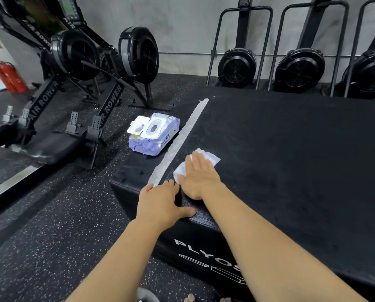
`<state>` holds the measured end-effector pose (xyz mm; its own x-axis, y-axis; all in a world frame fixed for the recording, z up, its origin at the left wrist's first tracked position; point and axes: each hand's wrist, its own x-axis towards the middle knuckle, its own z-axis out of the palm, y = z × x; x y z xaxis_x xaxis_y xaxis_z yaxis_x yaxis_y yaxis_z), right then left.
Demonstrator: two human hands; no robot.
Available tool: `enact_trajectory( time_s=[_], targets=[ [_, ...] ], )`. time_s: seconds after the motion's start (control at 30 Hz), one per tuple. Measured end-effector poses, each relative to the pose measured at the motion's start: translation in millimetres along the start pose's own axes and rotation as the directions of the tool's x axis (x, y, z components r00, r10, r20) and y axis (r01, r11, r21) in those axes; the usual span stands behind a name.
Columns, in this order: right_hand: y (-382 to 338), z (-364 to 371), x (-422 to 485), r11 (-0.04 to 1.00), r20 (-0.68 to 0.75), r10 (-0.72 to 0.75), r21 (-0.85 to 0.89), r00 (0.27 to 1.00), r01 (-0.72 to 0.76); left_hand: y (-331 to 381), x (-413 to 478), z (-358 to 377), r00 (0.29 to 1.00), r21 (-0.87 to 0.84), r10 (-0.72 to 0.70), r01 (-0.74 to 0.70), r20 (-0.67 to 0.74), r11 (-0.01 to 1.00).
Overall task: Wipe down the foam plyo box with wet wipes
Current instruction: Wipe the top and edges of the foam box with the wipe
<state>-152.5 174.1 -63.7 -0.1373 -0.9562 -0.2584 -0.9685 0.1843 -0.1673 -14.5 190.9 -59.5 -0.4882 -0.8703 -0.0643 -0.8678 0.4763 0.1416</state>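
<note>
Right hand (pixel 198 177) is flat with fingers straight, pressing a white wet wipe (pixel 210 156) onto the plyo box (pixel 291 160) top near its left edge. Left hand (pixel 162 201) rests palm-down on the near-left corner, relaxed and gripping nothing. The wipes pack (pixel 154 136), lid flipped open, sits on the lower black block (pixel 130 173) just left of the grey strip (pixel 178 140) along that edge, with air rowers (pixel 73 62) further left and fan units (pixel 300 68) past the far edge; the box top runs wide to the right of the hands.
</note>
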Motion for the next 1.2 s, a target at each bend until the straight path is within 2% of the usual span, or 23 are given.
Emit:
enact_trajectory(
  time_s=[0.13, 0.23, 0.5, 0.67, 0.93, 1.07, 1.2],
  targets=[
    [-0.5, -8.0, 17.9, 0.995, 0.013, -0.1, 0.004, 0.995, 0.1, -1.3, 4.6, -2.8, 0.999, 0.019, -0.002, 0.001, 0.043, 1.0],
    [18.9, -10.3, 17.6, 0.993, 0.0, -0.12, 0.01, 0.993, 0.12, 1.4, 7.6, -7.5, 0.996, 0.055, -0.027, 0.022, 0.09, 0.998],
    [99.5, -15.4, -20.9, 0.992, -0.035, 0.094, 0.091, 0.995, -0.09, 6.7, 0.0, -12.1, 0.991, 0.01, -0.032, 0.031, 0.132, 0.999],
    [81.8, -13.9, -15.7, 0.984, -0.033, 0.173, 0.049, 0.984, -0.171, 6.3, 1.6, -11.7, 0.993, 0.031, -0.021, 0.017, 0.12, 0.999],
    [-0.5, -7.2, 30.4, 0.999, 0.0, -0.046, 0.011, 0.999, 0.046, 5.1, 4.9, -8.1, 0.998, 0.089, -0.008, 0.002, 0.066, 0.996],
    [8.0, -16.4, 42.5, 0.989, 0.012, -0.147, 0.023, 0.989, 0.146, 7.7, 7.9, -11.3, 0.994, 0.122, -0.027, 0.014, 0.106, 0.992],
    [43.0, -25.0, 32.8, 0.995, -0.018, -0.085, 0.058, 0.996, 0.086, 11.5, 8.7, -15.1, 0.989, 0.112, -0.035, 0.019, 0.145, 0.993]
  ],
)
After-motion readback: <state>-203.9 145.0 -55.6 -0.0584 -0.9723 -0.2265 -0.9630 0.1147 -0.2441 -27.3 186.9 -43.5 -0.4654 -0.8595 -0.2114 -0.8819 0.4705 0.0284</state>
